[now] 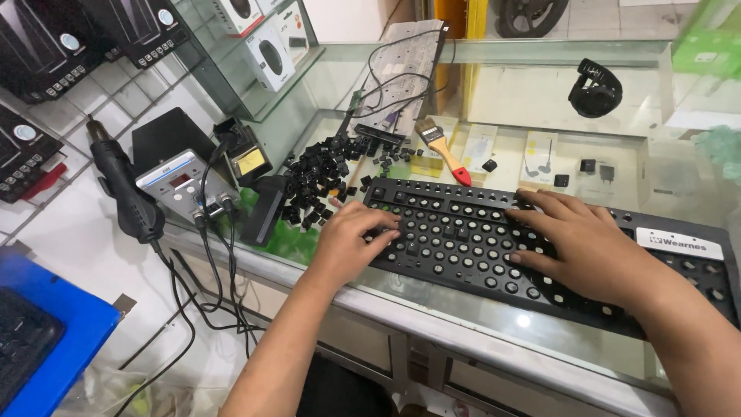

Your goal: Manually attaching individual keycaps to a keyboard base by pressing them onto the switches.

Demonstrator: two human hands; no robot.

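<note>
- A black keyboard (494, 247) with all its key caps taken off is laid on a glass counter (432, 309), close to the near edge.
- The left hand (351, 239) is pressed down on the left end of the keyboard. Its fingers are curled, and it cannot be told if anything is pinched under them.
- The right hand (583, 243) is spread flat over the middle of the keyboard. Its fingers are open and nothing is held in it.
- Just past the left hand, a pile of loose black key caps (324, 174) is heaped on the glass, near the keyboard's far left corner.
- To the left of the pile, a grey soldering station (181, 185) is set, with black wires hung down from it. A black hot air gun (123, 189) is stood beside it.
- Behind the keyboard, a paint brush (444, 150) with a red handle tip is laid on the glass.
- Farther back, a second keyboard part (397, 77) with wires on it is leaned up.
- Far off on the right, a black round thing (594, 89) is seen; what it is cannot be told.
</note>
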